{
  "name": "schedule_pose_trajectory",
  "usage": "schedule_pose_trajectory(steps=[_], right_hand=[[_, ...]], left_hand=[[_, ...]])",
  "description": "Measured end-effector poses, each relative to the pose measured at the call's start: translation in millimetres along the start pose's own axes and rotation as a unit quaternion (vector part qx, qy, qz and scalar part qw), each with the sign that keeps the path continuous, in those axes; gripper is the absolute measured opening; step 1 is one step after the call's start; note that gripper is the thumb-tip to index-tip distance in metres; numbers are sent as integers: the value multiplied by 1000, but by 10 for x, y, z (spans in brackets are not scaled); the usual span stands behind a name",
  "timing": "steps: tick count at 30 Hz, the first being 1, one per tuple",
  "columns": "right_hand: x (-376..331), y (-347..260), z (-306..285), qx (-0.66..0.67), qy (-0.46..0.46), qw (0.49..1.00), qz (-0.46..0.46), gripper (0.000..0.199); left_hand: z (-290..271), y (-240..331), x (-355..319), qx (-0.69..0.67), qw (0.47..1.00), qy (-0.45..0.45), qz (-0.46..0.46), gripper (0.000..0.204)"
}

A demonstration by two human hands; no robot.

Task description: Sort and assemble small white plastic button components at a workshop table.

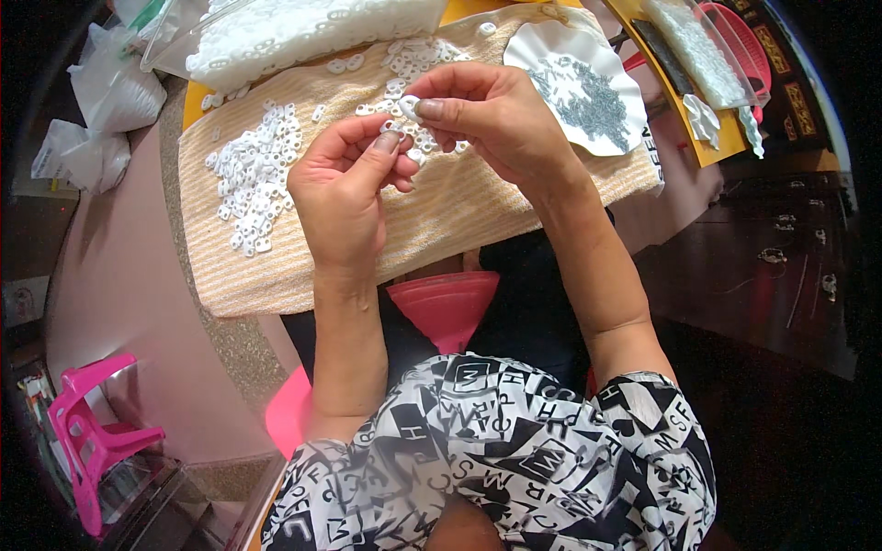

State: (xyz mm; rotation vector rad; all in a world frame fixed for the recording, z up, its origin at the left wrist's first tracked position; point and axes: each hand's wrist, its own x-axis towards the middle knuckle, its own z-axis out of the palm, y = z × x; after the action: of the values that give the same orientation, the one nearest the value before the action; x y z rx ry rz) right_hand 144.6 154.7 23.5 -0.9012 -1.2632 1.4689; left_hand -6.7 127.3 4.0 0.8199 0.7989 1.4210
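Observation:
My left hand (342,188) is closed in a pinch on a small white plastic piece (390,126) at its fingertips. Right beside it, the thumb and index finger of my right hand (503,115) grip a white oval plastic piece (409,107). Both hands hover over a yellow-striped towel (441,216). A heap of small white pieces with holes (257,170) lies on the towel to the left, and another heap of white pieces (423,57) is partly behind my hands. At the far right, a white fluted plate (533,48) bears tiny grey metal parts and white bits.
A clear bin (163,57) full of white pieces stands at the far left of the table. On a side table at the right is a clear tray (698,55) of white parts. Plastic bags (115,83) and a pink stool (110,432) are at the left.

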Motion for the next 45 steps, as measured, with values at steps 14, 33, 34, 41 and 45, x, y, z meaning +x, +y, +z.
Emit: schedule_pose_trajectory(steps=[14, 33, 34, 41, 45], right_hand=[[-46, -69, 26, -87, 5, 996, -18, 16], [-56, -61, 50, -43, -31, 998, -30, 11], [-62, -71, 41, -42, -29, 998, -31, 11], [-75, -107, 29, 2, -57, 998, -13, 9], [-82, -124, 54, -5, -50, 999, -5, 8]], left_hand=[[35, -1, -14, 25, 999, 5, 20, 13], [-50, -7, 14, 51, 992, -84, 74, 22], [-52, -9, 15, 41, 992, -102, 67, 27], [-101, -24, 27, 34, 987, -136, 74, 39], [-122, -32, 35, 26, 986, -135, 94, 30]])
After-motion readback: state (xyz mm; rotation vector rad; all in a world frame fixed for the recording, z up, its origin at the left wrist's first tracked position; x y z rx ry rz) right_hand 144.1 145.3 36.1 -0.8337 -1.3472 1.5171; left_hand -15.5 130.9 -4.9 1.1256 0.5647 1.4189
